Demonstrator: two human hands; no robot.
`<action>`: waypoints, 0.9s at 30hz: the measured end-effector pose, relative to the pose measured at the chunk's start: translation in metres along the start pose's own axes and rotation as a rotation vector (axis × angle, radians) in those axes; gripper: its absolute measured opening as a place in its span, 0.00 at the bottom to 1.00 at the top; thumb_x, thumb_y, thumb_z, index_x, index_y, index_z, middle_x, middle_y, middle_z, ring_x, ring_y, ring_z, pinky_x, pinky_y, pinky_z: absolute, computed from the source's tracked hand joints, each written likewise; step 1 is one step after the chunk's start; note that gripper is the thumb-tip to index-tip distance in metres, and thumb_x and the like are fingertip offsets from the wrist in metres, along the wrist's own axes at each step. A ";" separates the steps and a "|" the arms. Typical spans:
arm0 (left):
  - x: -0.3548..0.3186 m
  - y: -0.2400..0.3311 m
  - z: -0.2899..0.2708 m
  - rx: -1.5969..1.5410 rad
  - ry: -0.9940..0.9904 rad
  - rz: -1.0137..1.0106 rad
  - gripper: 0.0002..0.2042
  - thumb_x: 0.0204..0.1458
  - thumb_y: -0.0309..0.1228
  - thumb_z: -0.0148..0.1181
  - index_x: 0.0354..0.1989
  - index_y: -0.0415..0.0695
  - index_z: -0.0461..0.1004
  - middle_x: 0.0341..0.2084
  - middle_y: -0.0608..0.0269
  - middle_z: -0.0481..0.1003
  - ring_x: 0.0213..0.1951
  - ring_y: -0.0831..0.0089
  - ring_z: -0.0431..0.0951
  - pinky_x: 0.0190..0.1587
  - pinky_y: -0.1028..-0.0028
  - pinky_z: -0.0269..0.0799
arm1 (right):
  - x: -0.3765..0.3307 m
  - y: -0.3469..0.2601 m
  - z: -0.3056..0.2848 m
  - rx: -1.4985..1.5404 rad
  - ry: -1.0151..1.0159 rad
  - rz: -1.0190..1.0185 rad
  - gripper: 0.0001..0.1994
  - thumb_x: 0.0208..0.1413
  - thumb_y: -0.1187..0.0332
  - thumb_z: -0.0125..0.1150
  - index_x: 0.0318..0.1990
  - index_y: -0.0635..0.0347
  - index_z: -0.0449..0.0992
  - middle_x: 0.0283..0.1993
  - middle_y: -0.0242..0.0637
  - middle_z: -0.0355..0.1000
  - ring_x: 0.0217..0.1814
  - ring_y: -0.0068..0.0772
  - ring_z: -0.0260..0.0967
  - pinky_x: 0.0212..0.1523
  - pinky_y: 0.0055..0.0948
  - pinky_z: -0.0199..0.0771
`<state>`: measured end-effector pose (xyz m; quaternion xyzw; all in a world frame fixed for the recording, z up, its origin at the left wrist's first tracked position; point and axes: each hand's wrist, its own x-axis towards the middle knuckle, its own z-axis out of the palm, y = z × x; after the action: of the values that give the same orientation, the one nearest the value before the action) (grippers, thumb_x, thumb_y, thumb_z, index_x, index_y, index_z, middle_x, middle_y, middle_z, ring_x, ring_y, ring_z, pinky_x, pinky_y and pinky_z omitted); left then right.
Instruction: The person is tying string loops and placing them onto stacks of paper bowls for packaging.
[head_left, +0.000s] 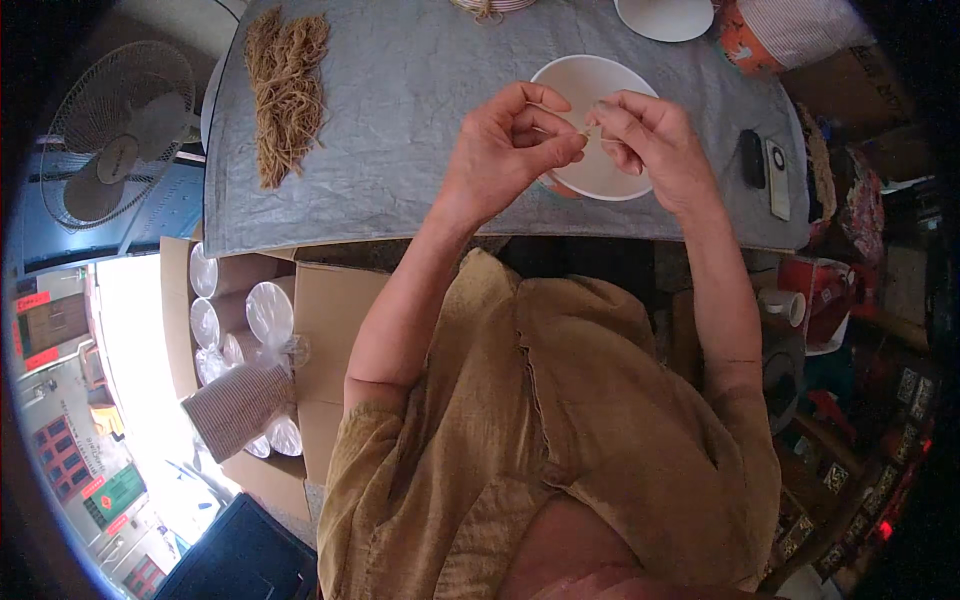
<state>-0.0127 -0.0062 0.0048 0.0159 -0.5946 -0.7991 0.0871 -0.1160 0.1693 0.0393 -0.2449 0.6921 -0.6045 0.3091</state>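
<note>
Over the table, my left hand (pixel 512 145) is closed in a pinch, thumb against fingers. A thin yellowish strand (pixel 587 132), only a small bit of it showing, sticks out at its fingertips. My right hand (pixel 648 135) faces it from the right, thumb and fingers also pinched at the strand, the tips almost meeting the left ones. Beneath both hands stands a round white tub (pixel 600 80), its pale inside turned up and partly covered by my fingers. A bundle of brown twine (pixel 285 95) lies at the table's left.
A grey cloth covers the table (pixel 400 200). Farther back are a white round lid (pixel 665 15) and a stack of striped tubs (pixel 800 25). A black object (pixel 752 158) and a pale remote-like device (pixel 777 180) lie right. A carton (pixel 330 350) with bagged tubs (pixel 240 405) and a fan (pixel 115 150) stand left.
</note>
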 end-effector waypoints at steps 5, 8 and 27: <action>0.000 0.002 0.001 0.016 -0.017 -0.023 0.15 0.53 0.21 0.65 0.47 0.38 0.69 0.34 0.58 0.80 0.37 0.71 0.82 0.40 0.76 0.78 | -0.001 0.002 0.001 -0.133 -0.047 -0.108 0.10 0.60 0.64 0.59 0.36 0.63 0.78 0.22 0.23 0.66 0.21 0.12 0.58 0.21 0.16 0.57; -0.001 0.001 0.001 -0.020 -0.012 -0.024 0.15 0.52 0.21 0.65 0.47 0.38 0.69 0.34 0.58 0.80 0.37 0.71 0.82 0.41 0.75 0.78 | 0.002 0.008 -0.003 0.012 -0.023 -0.058 0.11 0.61 0.63 0.59 0.36 0.62 0.78 0.22 0.23 0.66 0.22 0.12 0.58 0.21 0.16 0.57; 0.000 0.000 0.000 -0.018 -0.009 -0.030 0.15 0.52 0.21 0.65 0.47 0.37 0.69 0.32 0.57 0.80 0.37 0.71 0.82 0.40 0.75 0.78 | 0.001 0.005 -0.001 -0.032 0.006 -0.087 0.10 0.58 0.65 0.62 0.38 0.63 0.78 0.24 0.23 0.68 0.22 0.10 0.59 0.22 0.14 0.56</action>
<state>-0.0129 -0.0066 0.0045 0.0203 -0.5874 -0.8058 0.0726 -0.1170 0.1697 0.0343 -0.2780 0.6913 -0.6068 0.2767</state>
